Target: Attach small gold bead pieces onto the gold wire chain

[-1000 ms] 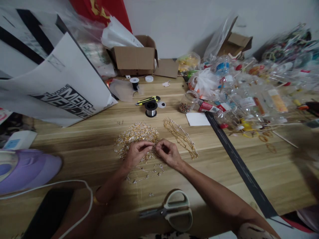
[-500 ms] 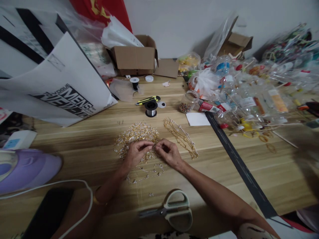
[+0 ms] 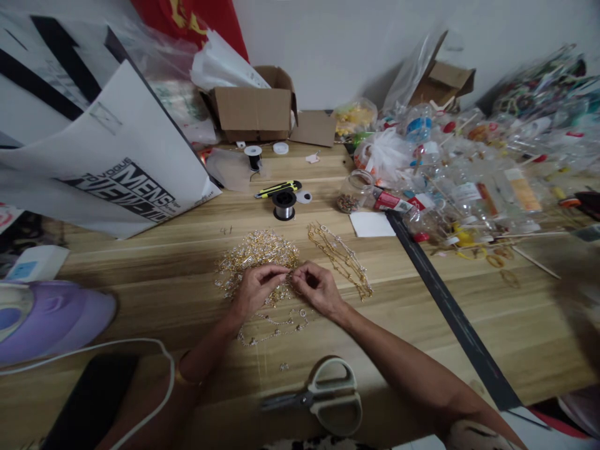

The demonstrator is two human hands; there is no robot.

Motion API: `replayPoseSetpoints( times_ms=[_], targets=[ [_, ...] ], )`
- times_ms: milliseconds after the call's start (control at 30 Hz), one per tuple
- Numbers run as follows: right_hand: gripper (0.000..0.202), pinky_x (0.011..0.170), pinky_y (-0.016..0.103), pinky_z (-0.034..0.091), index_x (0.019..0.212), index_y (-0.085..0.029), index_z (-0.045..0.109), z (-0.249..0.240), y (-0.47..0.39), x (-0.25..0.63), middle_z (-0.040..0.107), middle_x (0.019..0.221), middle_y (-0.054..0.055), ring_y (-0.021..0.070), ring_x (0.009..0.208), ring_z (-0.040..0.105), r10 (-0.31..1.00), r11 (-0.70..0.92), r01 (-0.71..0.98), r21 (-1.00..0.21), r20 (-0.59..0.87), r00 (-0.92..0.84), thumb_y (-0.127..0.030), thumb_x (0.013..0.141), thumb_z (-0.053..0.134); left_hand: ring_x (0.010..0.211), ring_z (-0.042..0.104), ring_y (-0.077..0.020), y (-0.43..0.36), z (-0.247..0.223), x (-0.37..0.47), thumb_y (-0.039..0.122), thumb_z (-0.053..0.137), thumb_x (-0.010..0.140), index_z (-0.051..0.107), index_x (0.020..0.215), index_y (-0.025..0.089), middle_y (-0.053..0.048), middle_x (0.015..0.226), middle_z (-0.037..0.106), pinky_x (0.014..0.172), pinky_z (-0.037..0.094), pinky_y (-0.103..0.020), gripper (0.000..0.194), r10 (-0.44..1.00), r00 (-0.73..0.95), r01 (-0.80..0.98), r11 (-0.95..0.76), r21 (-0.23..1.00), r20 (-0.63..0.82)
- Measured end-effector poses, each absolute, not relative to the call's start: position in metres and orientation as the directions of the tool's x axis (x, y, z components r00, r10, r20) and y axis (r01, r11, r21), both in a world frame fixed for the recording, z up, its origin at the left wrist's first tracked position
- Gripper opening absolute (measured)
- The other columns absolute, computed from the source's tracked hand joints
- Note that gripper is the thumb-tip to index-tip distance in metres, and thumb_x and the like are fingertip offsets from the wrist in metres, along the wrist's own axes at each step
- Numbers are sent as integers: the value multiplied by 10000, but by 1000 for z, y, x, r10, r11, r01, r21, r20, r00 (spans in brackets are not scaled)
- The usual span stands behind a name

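My left hand (image 3: 257, 289) and my right hand (image 3: 319, 286) meet fingertip to fingertip at the right edge of a tangled heap of gold and silver jewellery pieces (image 3: 262, 250). Both hands are closed in a pinch. Whatever small piece is between the fingertips is too fine to make out. Just below the hands lies a silver beaded chain (image 3: 276, 337) with a ring at one end. Several gold and silver chains (image 3: 344, 262) are laid out to the right of my right hand. Nearer the front edge are a small silvery bit (image 3: 284, 367) and scissors (image 3: 323, 397) with pale handles.
Behind the heap stand a wire spool (image 3: 284, 206), a yellow-black cutter (image 3: 279, 189) and a jar of beads (image 3: 355, 192). A long black strip (image 3: 454, 309) crosses the right side beside piled plastic bottles (image 3: 469, 169). A paper bag (image 3: 117, 156) and a purple appliance (image 3: 65, 319) stand left.
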State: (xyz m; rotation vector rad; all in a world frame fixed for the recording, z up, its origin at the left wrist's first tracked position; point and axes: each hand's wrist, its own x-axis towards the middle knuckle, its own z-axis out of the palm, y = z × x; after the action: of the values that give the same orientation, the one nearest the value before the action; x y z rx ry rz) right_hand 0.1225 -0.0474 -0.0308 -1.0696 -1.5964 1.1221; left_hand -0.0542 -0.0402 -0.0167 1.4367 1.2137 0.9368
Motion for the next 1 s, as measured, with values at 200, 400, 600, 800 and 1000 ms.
replayPoseSetpoints(
  times_ms=[200, 400, 600, 800, 1000],
  targets=[
    [131, 512, 217, 341, 727, -163, 566, -30, -48, 122, 486, 615, -22, 96, 546, 421, 951, 246, 158, -956, 207, -229, -254, 819, 589, 774, 670, -178, -40, -18, -55, 267, 657, 745, 727, 865, 146, -57, 848, 743, 718, 517, -259, 185, 981, 190, 205, -7, 979, -32],
    [102, 505, 213, 340, 729, -165, 560, -31, -48, 122, 488, 624, -23, 92, 543, 427, 945, 281, 174, -944, 241, -221, -221, 812, 582, 771, 666, -178, -40, -19, -55, 266, 656, 742, 730, 867, 146, -59, 849, 742, 707, 508, -257, 188, 982, 187, 217, -4, 976, -38],
    [88, 509, 212, 349, 729, -167, 558, -32, -48, 123, 500, 633, -21, 93, 550, 439, 947, 282, 188, -941, 241, -213, -212, 803, 577, 755, 664, -177, -39, -20, -55, 271, 654, 741, 731, 866, 151, -58, 839, 742, 698, 507, -262, 190, 983, 180, 229, -14, 973, -28],
    [94, 503, 212, 348, 721, -169, 556, -29, -48, 122, 494, 614, -25, 93, 539, 436, 954, 259, 183, -948, 222, -200, -216, 799, 579, 788, 668, -185, -40, -17, -55, 270, 657, 738, 732, 865, 149, -63, 862, 744, 734, 511, -272, 190, 985, 171, 216, -1, 976, -36],
    [107, 501, 214, 346, 721, -171, 551, -30, -48, 122, 496, 621, -23, 96, 543, 437, 952, 259, 168, -951, 223, -207, -232, 802, 583, 781, 670, -183, -40, -20, -56, 272, 661, 738, 734, 868, 150, -61, 861, 745, 727, 509, -266, 194, 984, 173, 200, 11, 980, -46]
  ],
)
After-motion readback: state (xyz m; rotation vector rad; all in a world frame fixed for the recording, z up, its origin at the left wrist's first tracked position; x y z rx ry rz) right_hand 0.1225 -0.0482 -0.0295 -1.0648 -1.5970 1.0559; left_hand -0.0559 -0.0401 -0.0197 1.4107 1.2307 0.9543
